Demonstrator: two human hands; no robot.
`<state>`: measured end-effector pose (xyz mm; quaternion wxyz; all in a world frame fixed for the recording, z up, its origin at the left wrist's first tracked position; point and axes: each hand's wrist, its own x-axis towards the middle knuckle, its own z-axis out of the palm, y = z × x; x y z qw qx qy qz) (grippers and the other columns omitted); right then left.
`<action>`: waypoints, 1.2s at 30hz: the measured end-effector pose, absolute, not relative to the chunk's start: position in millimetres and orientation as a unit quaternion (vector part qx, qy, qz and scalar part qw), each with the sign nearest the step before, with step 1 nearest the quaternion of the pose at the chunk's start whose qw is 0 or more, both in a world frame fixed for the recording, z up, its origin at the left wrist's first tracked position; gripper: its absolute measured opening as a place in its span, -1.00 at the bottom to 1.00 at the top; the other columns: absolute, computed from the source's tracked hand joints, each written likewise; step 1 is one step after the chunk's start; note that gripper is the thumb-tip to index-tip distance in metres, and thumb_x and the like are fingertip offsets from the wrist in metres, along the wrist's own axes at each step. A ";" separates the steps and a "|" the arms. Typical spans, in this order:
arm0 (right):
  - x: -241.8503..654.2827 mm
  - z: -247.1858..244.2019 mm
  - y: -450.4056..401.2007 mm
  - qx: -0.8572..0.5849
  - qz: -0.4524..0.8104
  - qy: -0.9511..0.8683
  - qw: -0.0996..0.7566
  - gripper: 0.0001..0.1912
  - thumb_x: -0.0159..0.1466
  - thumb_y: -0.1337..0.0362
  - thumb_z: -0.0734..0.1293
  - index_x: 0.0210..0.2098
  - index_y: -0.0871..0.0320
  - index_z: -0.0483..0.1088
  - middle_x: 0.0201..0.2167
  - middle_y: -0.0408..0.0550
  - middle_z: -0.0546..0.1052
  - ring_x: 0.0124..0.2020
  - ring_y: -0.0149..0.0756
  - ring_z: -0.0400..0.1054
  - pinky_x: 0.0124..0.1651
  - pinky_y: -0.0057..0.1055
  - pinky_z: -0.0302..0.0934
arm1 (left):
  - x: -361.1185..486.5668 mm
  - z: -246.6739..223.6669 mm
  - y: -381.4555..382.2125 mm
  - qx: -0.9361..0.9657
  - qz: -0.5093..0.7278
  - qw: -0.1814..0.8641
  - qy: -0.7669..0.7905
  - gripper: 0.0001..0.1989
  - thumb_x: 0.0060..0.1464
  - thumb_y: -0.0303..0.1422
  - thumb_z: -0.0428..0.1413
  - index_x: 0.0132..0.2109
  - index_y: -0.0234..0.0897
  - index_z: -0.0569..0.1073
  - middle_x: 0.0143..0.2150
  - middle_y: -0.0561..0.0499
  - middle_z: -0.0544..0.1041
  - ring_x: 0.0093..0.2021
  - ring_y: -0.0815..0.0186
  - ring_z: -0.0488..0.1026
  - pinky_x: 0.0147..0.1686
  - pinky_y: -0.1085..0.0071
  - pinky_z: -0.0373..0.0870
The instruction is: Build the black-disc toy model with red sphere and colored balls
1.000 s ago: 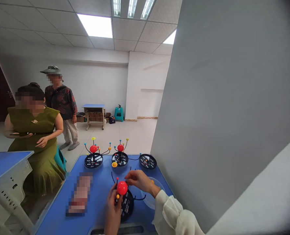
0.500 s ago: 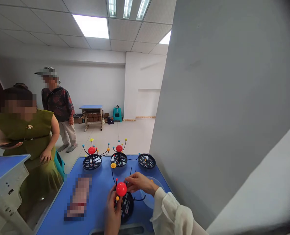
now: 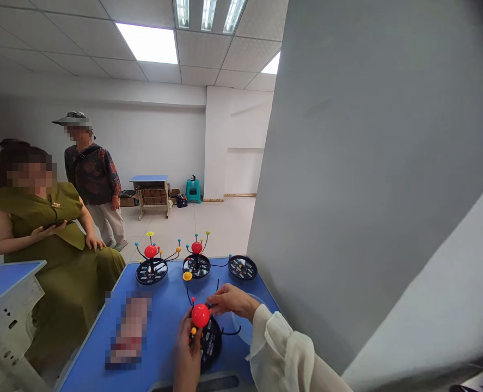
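Note:
A model with a red ball [image 3: 200, 315], thin black arms and a round black base [image 3: 212, 344] is tilted over the blue table. My left hand [image 3: 189, 345] is closed round its left side, by a small orange ball [image 3: 193, 331]. From the right, my right hand [image 3: 228, 300] pinches at the model just behind the red ball; the part between its fingertips is too small to name. One black arm sticks out to the right above the table, and others rise behind the ball, near a yellow-orange cup shape [image 3: 187, 276].
Two similar models [image 3: 152, 270] [image 3: 196, 266] and a black disc base [image 3: 243, 268] stand at the back of the blue table [image 3: 163, 326]. A clear bowl [image 3: 245, 326] is behind my right wrist. A blurred flat item [image 3: 129, 332] lies left. Two people are beyond, one seated, one standing.
The seated person has leaned back and turned, with the phone-like object now nearer the lap. The view has shifted slightly. My hands keep nearly the same hold on the model.

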<state>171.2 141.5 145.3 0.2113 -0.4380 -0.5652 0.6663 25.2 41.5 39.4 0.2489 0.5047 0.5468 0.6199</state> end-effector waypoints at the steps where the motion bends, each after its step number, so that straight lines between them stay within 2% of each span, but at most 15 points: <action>1: 171.6 145.8 141.5 -0.439 0.663 -0.569 0.210 -0.81 0.17 0.32 0.39 -0.55 0.22 0.50 -0.62 -0.13 0.58 -0.49 -0.40 0.50 -0.40 -0.56 0.31 | 25.1 40.5 41.3 0.509 0.617 0.249 0.545 -0.60 0.12 -0.06 0.08 -0.03 -0.21 0.53 0.05 -0.17 0.56 0.07 0.04 0.47 0.12 0.13 0.34; 8: 170.4 150.1 139.1 -0.442 0.638 -0.596 0.205 -0.81 0.20 0.31 0.36 -0.52 0.20 0.54 -0.61 -0.13 0.59 -0.43 -0.32 0.54 -0.25 -0.46 0.36 | 25.7 48.0 37.7 0.501 0.620 0.248 0.550 -0.59 0.11 -0.04 0.08 -0.01 -0.20 0.51 0.01 -0.15 0.58 0.05 0.05 0.49 0.05 0.18 0.41; 13: 166.9 153.4 134.0 -0.437 0.620 -0.620 0.201 -0.67 0.28 0.21 0.28 -0.55 0.20 0.50 -0.59 -0.10 0.60 -0.45 -0.29 0.55 -0.20 -0.40 0.38 | 23.5 47.2 38.6 0.508 0.615 0.240 0.553 -0.57 0.09 -0.01 0.09 -0.05 -0.21 0.52 -0.01 -0.17 0.58 0.06 0.03 0.48 0.07 0.17 0.38; 15: 166.9 154.2 132.4 -0.436 0.608 -0.632 0.202 -0.67 0.29 0.18 0.27 -0.52 0.20 0.50 -0.58 -0.11 0.59 -0.48 -0.31 0.55 -0.22 -0.40 0.38 | 22.8 46.4 39.7 0.514 0.613 0.236 0.552 -0.57 0.10 -0.01 0.08 -0.05 -0.21 0.51 -0.01 -0.17 0.58 0.06 0.03 0.48 0.07 0.16 0.37; 18: 167.5 154.6 131.3 -0.434 0.583 -0.654 0.211 -0.72 0.29 0.14 0.29 -0.36 0.19 0.54 -0.55 -0.13 0.58 -0.55 -0.35 0.52 -0.29 -0.42 0.38 | 22.7 46.0 40.7 0.512 0.613 0.240 0.552 -0.56 0.10 -0.01 0.08 -0.03 -0.21 0.50 0.01 -0.17 0.57 0.05 0.04 0.48 0.06 0.17 0.39; 22: 167.9 155.3 132.2 -0.429 0.532 -0.692 0.232 -0.72 0.28 0.11 0.30 -0.24 0.17 0.53 -0.44 -0.13 0.57 -0.57 -0.39 0.50 -0.41 -0.49 0.34 | 22.9 44.4 41.4 0.503 0.611 0.252 0.558 -0.53 0.09 -0.01 0.09 0.01 -0.22 0.48 0.02 -0.18 0.55 0.06 0.04 0.48 0.05 0.19 0.39; 25: 169.2 157.4 132.8 -0.421 0.489 -0.727 0.235 -0.70 0.30 0.13 0.26 -0.24 0.19 0.54 -0.35 -0.09 0.57 -0.53 -0.37 0.52 -0.43 -0.50 0.32 | 22.8 41.2 42.4 0.505 0.612 0.247 0.556 -0.52 0.10 -0.01 0.08 0.01 -0.24 0.48 0.03 -0.19 0.55 0.08 0.04 0.46 0.08 0.18 0.37; 29: 172.8 161.4 132.4 -0.404 0.433 -0.775 0.221 -0.74 0.29 0.24 0.27 -0.13 0.15 0.54 -0.29 -0.09 0.61 -0.47 -0.33 0.55 -0.38 -0.49 0.34 | 23.0 37.2 44.1 0.508 0.614 0.242 0.554 -0.54 0.11 -0.01 0.08 -0.01 -0.24 0.48 0.00 -0.19 0.56 0.06 0.04 0.47 0.10 0.17 0.35; 33: 175.6 165.1 134.0 -0.398 0.354 -0.822 0.199 -0.80 0.20 0.38 0.34 -0.22 0.11 0.58 -0.41 -0.13 0.63 -0.40 -0.28 0.55 -0.29 -0.47 0.33 | 23.2 35.3 46.4 0.510 0.614 0.231 0.556 -0.54 0.12 -0.03 0.07 0.01 -0.27 0.47 0.03 -0.21 0.54 0.06 0.05 0.47 0.09 0.18 0.35; 36: 175.7 167.7 136.3 -0.402 0.283 -0.851 0.185 -0.84 0.17 0.37 0.39 -0.27 0.08 0.59 -0.46 -0.14 0.64 -0.36 -0.25 0.54 -0.22 -0.43 0.30 | 22.9 33.7 48.6 0.518 0.617 0.220 0.550 -0.56 0.13 -0.06 0.07 0.02 -0.28 0.46 0.05 -0.22 0.54 0.04 0.07 0.48 0.06 0.18 0.38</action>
